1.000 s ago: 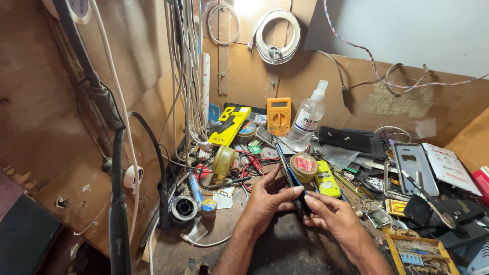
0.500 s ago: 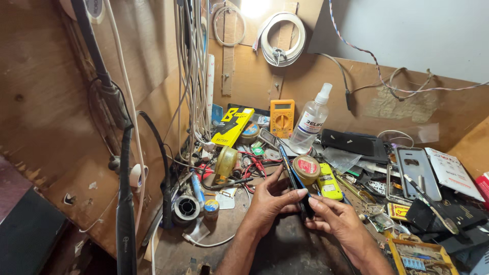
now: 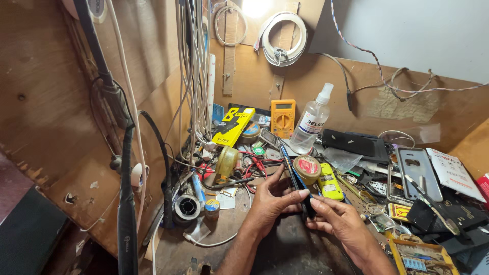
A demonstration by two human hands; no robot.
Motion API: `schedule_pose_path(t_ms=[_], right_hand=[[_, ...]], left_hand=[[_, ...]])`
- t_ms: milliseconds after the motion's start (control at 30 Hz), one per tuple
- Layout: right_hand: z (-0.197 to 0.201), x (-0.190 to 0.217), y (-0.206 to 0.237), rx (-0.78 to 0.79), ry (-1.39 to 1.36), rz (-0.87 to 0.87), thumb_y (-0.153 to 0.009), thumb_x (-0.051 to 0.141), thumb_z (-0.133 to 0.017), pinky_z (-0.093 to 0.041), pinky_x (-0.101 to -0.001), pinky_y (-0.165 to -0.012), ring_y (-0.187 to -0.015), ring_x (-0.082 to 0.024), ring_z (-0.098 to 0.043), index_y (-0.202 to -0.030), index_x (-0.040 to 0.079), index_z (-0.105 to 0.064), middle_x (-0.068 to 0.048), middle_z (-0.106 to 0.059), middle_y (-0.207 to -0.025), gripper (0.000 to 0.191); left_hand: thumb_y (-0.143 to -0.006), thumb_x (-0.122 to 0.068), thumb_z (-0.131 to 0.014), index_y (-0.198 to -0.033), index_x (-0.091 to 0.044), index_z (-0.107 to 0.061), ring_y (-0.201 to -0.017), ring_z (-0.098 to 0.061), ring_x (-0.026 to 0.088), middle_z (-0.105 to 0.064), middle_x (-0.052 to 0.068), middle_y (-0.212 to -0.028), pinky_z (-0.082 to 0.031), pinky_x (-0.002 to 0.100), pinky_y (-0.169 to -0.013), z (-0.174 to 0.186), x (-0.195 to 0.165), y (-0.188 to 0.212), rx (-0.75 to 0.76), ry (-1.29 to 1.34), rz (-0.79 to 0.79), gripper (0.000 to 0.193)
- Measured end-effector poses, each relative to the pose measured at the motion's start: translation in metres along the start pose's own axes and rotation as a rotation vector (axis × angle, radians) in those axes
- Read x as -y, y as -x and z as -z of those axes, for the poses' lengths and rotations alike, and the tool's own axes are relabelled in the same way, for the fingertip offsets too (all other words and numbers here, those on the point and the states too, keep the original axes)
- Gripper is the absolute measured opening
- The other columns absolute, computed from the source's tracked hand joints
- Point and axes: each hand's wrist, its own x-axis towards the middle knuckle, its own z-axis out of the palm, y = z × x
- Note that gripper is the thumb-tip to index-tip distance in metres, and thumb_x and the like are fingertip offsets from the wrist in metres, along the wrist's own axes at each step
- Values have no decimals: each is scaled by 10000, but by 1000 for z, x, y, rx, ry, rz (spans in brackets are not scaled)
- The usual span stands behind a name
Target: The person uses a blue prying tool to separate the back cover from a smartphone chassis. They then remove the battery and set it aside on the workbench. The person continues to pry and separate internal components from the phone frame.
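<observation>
Both forearms are seen entering from the bottom edge and are angled toward each other. The left hand (image 3: 272, 203) is held palm inward, with its thumb raised and its fingers (image 3: 293, 196) curled to the right in a closed grip. The right hand (image 3: 341, 221) is set just beside it, touching it at the fingertips, with the index finger and thumb pinched together. The wrists are kept low and slightly bent.
</observation>
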Motion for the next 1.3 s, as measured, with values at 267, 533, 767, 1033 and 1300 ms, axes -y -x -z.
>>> schedule_pose_path(t_ms=[267, 533, 767, 1033, 1300], right_hand=[[3, -2, -2, 39, -61, 6, -928, 274, -647, -608, -385, -856, -923, -196, -715, -1251, -41, -716, -115, -744, -1104, 456], [0, -4, -2, 48, -98, 3, -938, 252, -633, -611, -413, -882, -944, -217, -723, -1231, -59, -706, -117, -740, -1094, 433], [2, -1, 1, 67, -73, 3, -933, 256, -637, -608, -394, -869, -941, -212, -728, -1228, -64, -709, -139, -762, -1118, 441], [3, -10, 0, -30, 10, 43, -923, 293, -648, -585, -376, -870, -933, -225, -719, -1316, -10, -687, -136, -750, -1131, 498], [1, -15, 17, -93, -339, 155, -984, 235, -553, -584, -448, -915, -1020, -285, -725, -1269, -91, -632, -237, -743, -1121, 440]], left_hand=[[-759, -103, -873, -1598, -40, -400, -922, -689, 118, -708, 72, -1143, -605, 257, -673, 1, 3, 0, -69, -104, -23, 965], [-715, -157, -895, -1594, -13, -339, -925, -691, 88, -703, 56, -1161, -614, 243, -647, 2, 5, 1, -124, -177, -37, 1050], [-727, -150, -898, -1594, 10, -353, -909, -678, 102, -703, 77, -1150, -606, 255, -649, 0, 8, 0, -128, -188, -46, 1037], [-772, -64, -832, -1503, -43, -482, -1017, -725, 132, -711, 40, -1176, -658, 313, -735, 2, 9, -3, -54, 26, -1, 810], [-875, -79, -769, -1305, -64, -580, -1030, -708, 200, -691, 87, -1186, -620, 420, -804, 8, 21, -15, -8, 247, -33, 469]])
